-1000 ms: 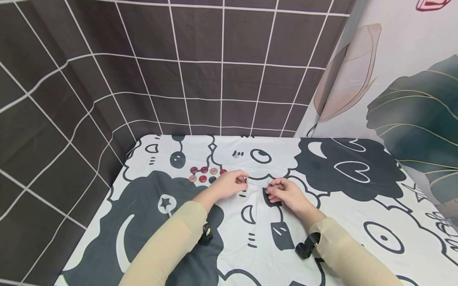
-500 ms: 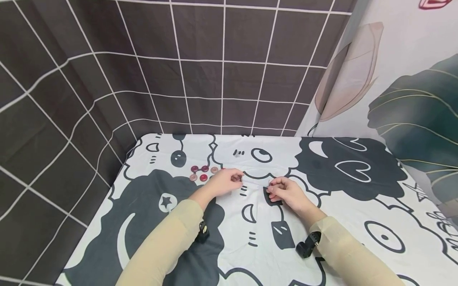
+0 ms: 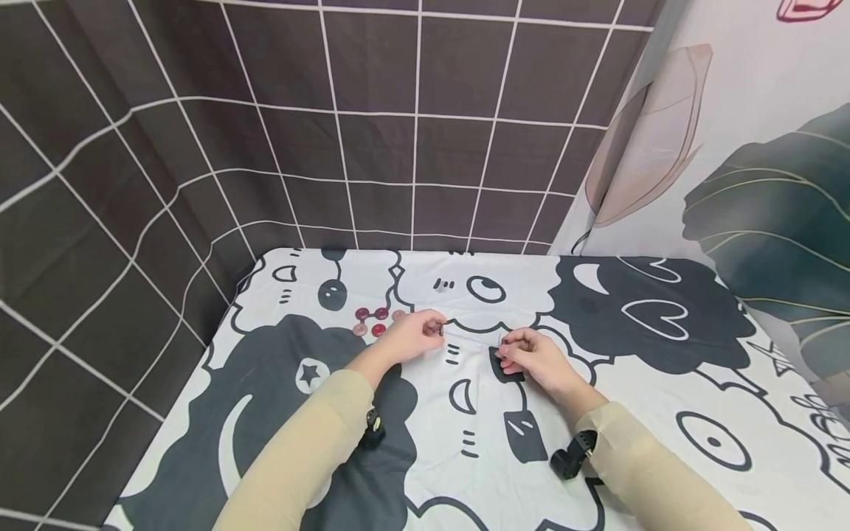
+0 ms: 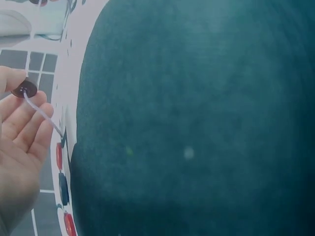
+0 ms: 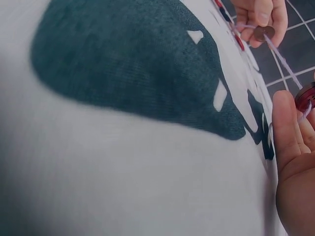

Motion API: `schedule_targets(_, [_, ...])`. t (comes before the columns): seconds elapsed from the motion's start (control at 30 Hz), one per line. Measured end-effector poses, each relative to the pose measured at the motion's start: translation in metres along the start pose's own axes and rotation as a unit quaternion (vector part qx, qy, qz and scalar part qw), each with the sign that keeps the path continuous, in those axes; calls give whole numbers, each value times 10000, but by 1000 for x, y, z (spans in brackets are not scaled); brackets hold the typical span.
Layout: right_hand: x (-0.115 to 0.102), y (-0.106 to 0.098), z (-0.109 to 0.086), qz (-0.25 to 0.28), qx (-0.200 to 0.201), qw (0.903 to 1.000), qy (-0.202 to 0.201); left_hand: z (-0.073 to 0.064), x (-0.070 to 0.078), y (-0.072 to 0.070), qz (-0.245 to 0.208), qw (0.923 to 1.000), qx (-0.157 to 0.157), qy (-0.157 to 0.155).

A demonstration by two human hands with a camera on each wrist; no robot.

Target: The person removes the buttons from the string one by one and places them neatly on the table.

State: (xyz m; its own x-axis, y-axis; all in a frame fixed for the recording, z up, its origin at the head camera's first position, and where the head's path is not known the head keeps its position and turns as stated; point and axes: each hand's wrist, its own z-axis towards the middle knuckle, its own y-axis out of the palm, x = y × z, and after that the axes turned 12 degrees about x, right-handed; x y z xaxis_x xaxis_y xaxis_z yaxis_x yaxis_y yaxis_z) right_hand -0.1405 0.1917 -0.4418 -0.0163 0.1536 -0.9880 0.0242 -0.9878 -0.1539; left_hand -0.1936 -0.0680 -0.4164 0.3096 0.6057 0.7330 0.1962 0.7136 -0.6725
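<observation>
Between thumb and fingers, my left hand [image 3: 410,338] pinches a dark brown button [image 4: 24,89]. A thin pale purple string [image 5: 284,63] passes through this button and runs across to my right hand [image 3: 533,357]. There a dark red button [image 5: 306,97] with the string through it sits in my right fingers, cut off by the right wrist view's edge. From the brown button, another length of string slants toward the cloth in the left wrist view. Both hands are raised over the bed cloth, a short gap apart, with the string stretched between them.
Left of my left hand, several loose buttons lie in rows on the cloth, among them a red button [image 3: 379,330], a dark red button [image 3: 361,313] and a pink button [image 3: 359,330]. A dark grid-patterned curtain [image 3: 372,147] hangs behind the printed cloth [image 3: 438,472].
My left hand has moved left with the brown button, widening the gap between the hands and covering more of the loose buttons. My right hand has stayed nearly in place.
</observation>
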Motion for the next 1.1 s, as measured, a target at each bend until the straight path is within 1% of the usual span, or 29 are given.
schedule_targets(0.17, [1, 0, 0, 46, 13, 10000, -11, -1, -4, -1, 8, 10000, 0, 12])
schedule_targets(0.47, [4, 0, 2, 11, 7, 10000, -14, -2, -12, -4, 91, 9999, 136, -30])
schedule_targets(0.63, [3, 0, 1, -32, 46, 10000, -32, -1, -14, -7, 125, 9997, 199, 112])
schedule_targets(0.83, [4, -1, 4, -206, 128, 9997, 59, -2, -15, -10, 361, 9987, 300, 178])
schedule_targets(0.97, [5, -1, 5, -217, 127, 9997, 78, -1, -15, -11, 355, 9988, 288, 148])
schedule_targets(1.1, [6, -1, 5, -232, 116, 9996, 55, -2, -16, -11, 463, 9985, 272, 42])
